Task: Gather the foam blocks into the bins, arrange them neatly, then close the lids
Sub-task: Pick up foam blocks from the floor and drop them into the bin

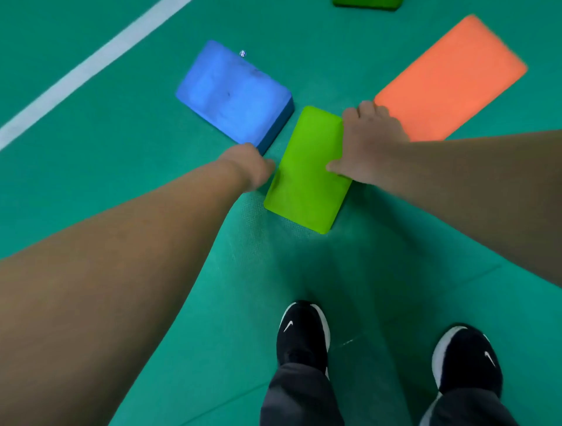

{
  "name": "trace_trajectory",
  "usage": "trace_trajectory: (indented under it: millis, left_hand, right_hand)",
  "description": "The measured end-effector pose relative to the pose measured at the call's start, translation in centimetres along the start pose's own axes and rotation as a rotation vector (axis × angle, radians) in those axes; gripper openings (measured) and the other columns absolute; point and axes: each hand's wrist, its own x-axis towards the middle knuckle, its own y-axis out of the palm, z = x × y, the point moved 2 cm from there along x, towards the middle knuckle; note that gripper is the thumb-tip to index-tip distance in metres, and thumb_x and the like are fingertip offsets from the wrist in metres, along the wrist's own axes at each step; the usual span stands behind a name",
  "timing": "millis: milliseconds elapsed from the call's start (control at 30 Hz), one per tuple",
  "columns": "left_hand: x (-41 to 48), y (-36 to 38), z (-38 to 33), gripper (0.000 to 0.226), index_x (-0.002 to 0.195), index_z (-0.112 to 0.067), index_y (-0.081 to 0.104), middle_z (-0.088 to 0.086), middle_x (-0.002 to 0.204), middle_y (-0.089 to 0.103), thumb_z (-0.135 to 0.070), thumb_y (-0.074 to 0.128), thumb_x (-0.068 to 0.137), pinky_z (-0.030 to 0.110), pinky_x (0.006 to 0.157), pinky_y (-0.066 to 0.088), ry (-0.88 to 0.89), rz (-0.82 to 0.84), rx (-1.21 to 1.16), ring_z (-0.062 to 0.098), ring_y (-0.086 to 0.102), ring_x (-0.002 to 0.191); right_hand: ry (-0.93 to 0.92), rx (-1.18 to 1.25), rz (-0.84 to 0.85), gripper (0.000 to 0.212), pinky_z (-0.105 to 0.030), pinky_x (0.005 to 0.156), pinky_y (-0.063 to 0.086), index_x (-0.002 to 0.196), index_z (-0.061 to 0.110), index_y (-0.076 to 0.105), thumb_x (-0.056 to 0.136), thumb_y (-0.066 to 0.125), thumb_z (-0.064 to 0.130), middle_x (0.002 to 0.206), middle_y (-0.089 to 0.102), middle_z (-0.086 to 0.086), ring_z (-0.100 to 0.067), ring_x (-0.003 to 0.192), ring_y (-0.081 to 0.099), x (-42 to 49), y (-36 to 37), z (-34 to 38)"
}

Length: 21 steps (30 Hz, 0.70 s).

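The green block [307, 170] lies between the hands. The right hand [365, 143] grips its right edge. The left hand [251, 165] meets the left edge, but I cannot tell whether it grips.

Blue block [232, 92], lime green block [307, 170], orange block [450, 80]; teal floor [121, 127] with 1 white line [88, 68]; black shoes [304, 333].

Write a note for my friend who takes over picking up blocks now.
Right hand grips the lime block at its right edge, thumb on top.
Left hand is at its left edge; grip unclear.
Blue block, orange block and a darker green block lie on the floor.
Done: nothing visibly binned; no bins in view.
Left: bin all blocks, arrange neatly, close lids.
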Motion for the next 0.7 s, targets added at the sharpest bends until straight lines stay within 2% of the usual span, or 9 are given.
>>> trace_trajectory:
  millis: [67,133,233,300,367,467,633,700]
  left_hand:
    - [1.3,0.0,0.2,0.063,0.124,0.002,0.064,0.024,0.126,0.067,-0.053,0.037,0.106,0.036,0.092,0.050,-0.081,-0.020,-0.187,0.040,0.064,0.114]
    - [2.3,0.4,0.3,0.071,0.132,0.003,0.059,0.024,0.129,0.066,-0.056,0.029,0.108,0.044,0.101,0.053,-0.151,-0.022,-0.384,0.040,0.068,0.113]
    - [3.2,1.3,0.3,0.070,0.136,-0.005,0.053,0.020,0.120,0.068,-0.063,0.029,0.105,0.053,0.093,0.059,-0.282,0.022,-0.751,0.038,0.075,0.091]
    - [3.8,1.8,0.2,0.067,0.139,-0.011,0.050,0.018,0.120,0.067,-0.066,0.033,0.103,0.053,0.091,0.060,-0.346,0.032,-0.961,0.035,0.075,0.089]
    - [4.3,2.1,0.2,0.061,0.134,-0.016,0.049,0.014,0.123,0.065,-0.067,0.038,0.102,0.051,0.093,0.059,-0.365,0.032,-1.100,0.032,0.073,0.095]
    - [5.1,2.3,0.3,0.049,0.121,-0.024,0.045,0.006,0.129,0.060,-0.067,0.050,0.098,0.045,0.091,0.061,-0.368,0.001,-1.271,0.030,0.070,0.104]
    - [5.6,2.3,0.0,0.059,0.121,-0.026,0.054,0.000,0.121,0.063,-0.071,0.068,0.085,0.034,0.075,0.062,-0.427,-0.032,-1.478,0.024,0.070,0.100]
    - [5.6,2.5,-0.4,0.058,0.115,-0.027,0.056,0.001,0.118,0.064,-0.072,0.072,0.081,0.036,0.080,0.061,-0.432,-0.015,-1.524,0.024,0.071,0.097]
  right_hand:
    - [0.009,-0.044,0.028,0.106,-0.049,0.108,0.039,0.143,0.008,0.038,0.070,0.076,0.075,0.143,0.042,-0.017,-0.039,0.133,0.041,1.3,0.5,0.1]
    - [0.010,-0.056,0.070,0.116,-0.050,0.108,0.040,0.146,0.008,0.035,0.065,0.075,0.081,0.143,0.043,-0.017,-0.039,0.131,0.042,2.1,1.4,0.2]
    - [0.012,-0.068,0.081,0.130,-0.051,0.110,0.038,0.154,0.005,0.025,0.062,0.078,0.081,0.148,0.039,-0.017,-0.039,0.134,0.040,3.0,2.4,0.4]
    - [0.036,-0.045,0.117,0.144,-0.051,0.113,0.035,0.159,0.005,0.013,0.058,0.081,0.081,0.155,0.034,-0.016,-0.039,0.141,0.037,3.6,2.5,0.3]
    - [0.064,0.001,0.173,0.151,-0.052,0.114,0.034,0.161,0.007,0.009,0.052,0.083,0.081,0.159,0.031,-0.014,-0.038,0.144,0.035,4.2,2.3,0.1]
    - [0.096,0.071,0.232,0.144,-0.056,0.112,0.039,0.154,0.009,0.021,0.046,0.089,0.076,0.156,0.036,-0.013,-0.040,0.142,0.038,4.8,2.0,-0.1]
    - [0.092,0.133,0.256,0.138,-0.057,0.109,0.041,0.150,0.013,0.024,0.045,0.093,0.071,0.152,0.036,-0.015,-0.043,0.139,0.038,5.2,2.3,-0.5]
    - [0.087,0.166,0.249,0.139,-0.057,0.109,0.041,0.152,0.016,0.023,0.045,0.093,0.071,0.152,0.037,-0.015,-0.042,0.139,0.038,5.2,2.5,-1.0]
